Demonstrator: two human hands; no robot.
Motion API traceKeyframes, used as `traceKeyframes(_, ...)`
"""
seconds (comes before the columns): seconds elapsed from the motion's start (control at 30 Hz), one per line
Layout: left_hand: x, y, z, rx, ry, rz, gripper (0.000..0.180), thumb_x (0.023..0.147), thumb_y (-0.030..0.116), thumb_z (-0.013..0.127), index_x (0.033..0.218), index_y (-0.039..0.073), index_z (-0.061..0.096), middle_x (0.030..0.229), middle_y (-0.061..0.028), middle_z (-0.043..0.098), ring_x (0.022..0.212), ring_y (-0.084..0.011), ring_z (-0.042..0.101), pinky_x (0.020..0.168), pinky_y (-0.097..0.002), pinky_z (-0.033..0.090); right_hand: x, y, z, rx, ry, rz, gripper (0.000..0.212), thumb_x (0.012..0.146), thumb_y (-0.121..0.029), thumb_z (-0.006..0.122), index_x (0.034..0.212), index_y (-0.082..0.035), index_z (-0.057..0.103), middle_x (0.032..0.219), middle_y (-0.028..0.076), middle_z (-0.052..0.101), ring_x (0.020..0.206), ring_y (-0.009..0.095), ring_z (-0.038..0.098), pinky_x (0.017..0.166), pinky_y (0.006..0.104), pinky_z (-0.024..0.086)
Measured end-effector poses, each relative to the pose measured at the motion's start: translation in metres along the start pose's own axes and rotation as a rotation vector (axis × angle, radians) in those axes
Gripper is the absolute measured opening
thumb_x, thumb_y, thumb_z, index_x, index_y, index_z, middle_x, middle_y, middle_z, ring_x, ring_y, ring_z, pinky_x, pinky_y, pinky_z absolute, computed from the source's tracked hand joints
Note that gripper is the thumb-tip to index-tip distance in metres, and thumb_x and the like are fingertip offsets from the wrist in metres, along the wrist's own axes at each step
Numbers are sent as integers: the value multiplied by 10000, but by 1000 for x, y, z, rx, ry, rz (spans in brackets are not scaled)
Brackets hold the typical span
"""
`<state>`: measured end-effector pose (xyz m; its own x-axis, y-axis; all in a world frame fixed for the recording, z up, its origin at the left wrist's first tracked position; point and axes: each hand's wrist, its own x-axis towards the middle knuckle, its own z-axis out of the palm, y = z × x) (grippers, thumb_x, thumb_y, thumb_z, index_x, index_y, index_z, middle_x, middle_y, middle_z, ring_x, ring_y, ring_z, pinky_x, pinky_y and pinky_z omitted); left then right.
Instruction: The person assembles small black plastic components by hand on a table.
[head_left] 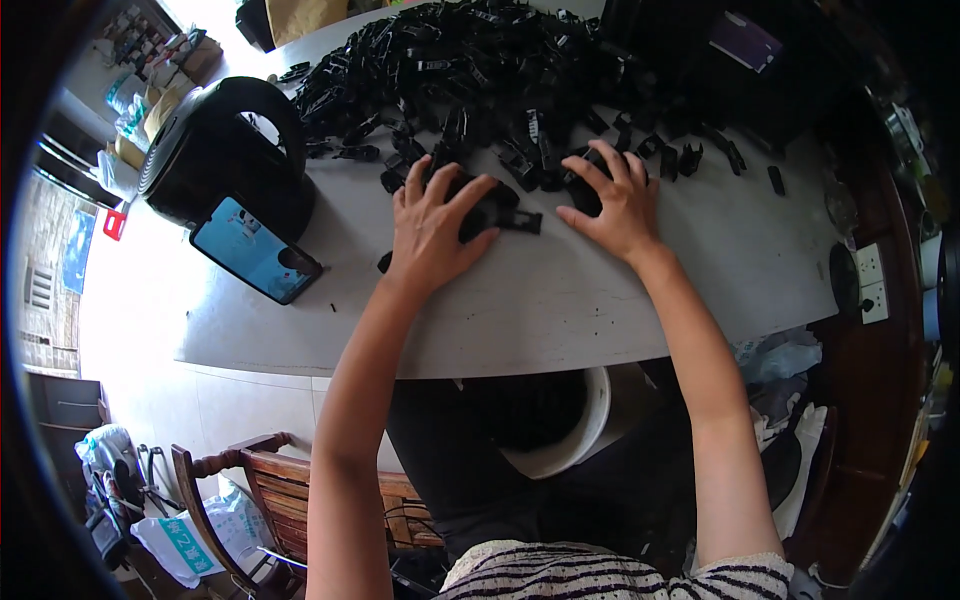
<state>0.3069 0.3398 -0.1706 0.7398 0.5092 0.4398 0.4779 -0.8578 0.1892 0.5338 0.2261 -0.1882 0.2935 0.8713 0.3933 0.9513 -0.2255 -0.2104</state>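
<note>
A large heap of small black plastic clip-like pieces (430,65) covers the far side of the white table (520,310). My left hand (432,222) rests palm down at the heap's near edge, fingers spread and bent, with several loose black pieces (490,208) by its thumb and forefinger. To its right, my right hand (622,200) arches over another dark piece (582,194), thumb and fingers apart. Both hands seem to touch these pieces without closing on them; what lies under the palms is hidden.
A black kettle (225,150) stands at the left, with a smartphone (255,250) leaning against it. A dark box (690,75) sits at the far right. Below the table's front edge is a white bucket (598,410) between my legs; a wooden chair (275,490) is at lower left.
</note>
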Motion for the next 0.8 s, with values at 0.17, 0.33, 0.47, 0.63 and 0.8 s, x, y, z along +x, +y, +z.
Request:
traceKeyframes(0.17, -35, 35, -13, -74, -42, 70, 567, 699, 313, 732, 1236, 296, 548, 1245, -101, 465, 1278, -404, 318, 982, -520, 306, -45, -22, -23, 19, -9, -76, 565, 685, -421, 740, 1209, -322, 552, 1367, 45, 408, 1226, 369, 368, 937, 532, 324)
traceKeyframes(0.33, -60, 55, -30, -76, -166, 60, 567, 718, 297, 728, 1256, 271, 550, 1298, -105, 437, 1323, -410, 271, 1049, -511, 271, -78, -37, -38, 111, -30, -130, 608, 696, -391, 752, 1261, -341, 532, 1402, 75, 378, 1248, 406, 332, 967, 571, 287)
traceKeyframes(0.47, -58, 63, -38, -78, -115, 37, 563, 729, 265, 715, 1264, 279, 538, 1287, -105, 440, 1316, -389, 288, 1039, -541, 261, -84, -40, -55, 82, -31, -76, 687, 702, -400, 752, 1330, -351, 479, 1451, 110, 328, 1275, 430, 295, 980, 598, 266)
traceKeyframes(0.63, -41, 79, -31, 1, -37, 271, 400, 711, 124, 627, 1110, 132, 619, 1147, -90, 521, 1171, -255, 456, 1006, -478, 322, -104, -82, -70, 175, -2, -256, 456, 665, -210, 750, 1047, -27, 583, 1099, 140, 539, 1055, 332, 495, 874, 449, 404)
traceKeyframes(0.8, -29, 83, -22, 24, -185, 315, 173, 710, 104, 595, 874, 83, 645, 941, -25, 520, 956, -184, 506, 849, -298, 400, -111, -99, -56, 43, -91, -229, 161, 747, -45, 619, 897, -14, 570, 913, 109, 545, 883, 240, 552, 729, 327, 485)
